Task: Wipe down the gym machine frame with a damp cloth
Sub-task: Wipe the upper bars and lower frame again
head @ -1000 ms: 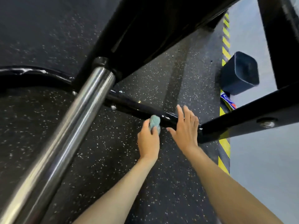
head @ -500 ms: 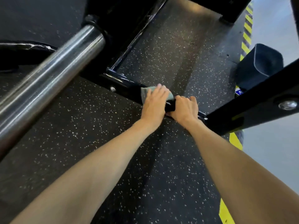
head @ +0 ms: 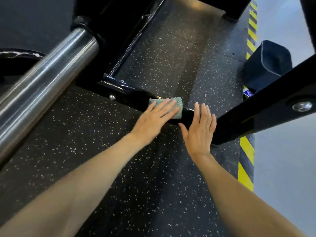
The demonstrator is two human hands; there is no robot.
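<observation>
My left hand (head: 156, 116) lies flat on the cloth (head: 178, 110), pressing it on the low bar of the frame (head: 126, 92).

My left fingers are straight and spread a little, with the cloth under them and sticking out past my fingertips. My right hand (head: 200, 129) is open too, fingers straight and close together, just beside my left hand and over the same bar; I cannot tell if it touches it. The cloth is small, folded, fuzzy and pale green. The bar is black and shiny.
</observation>
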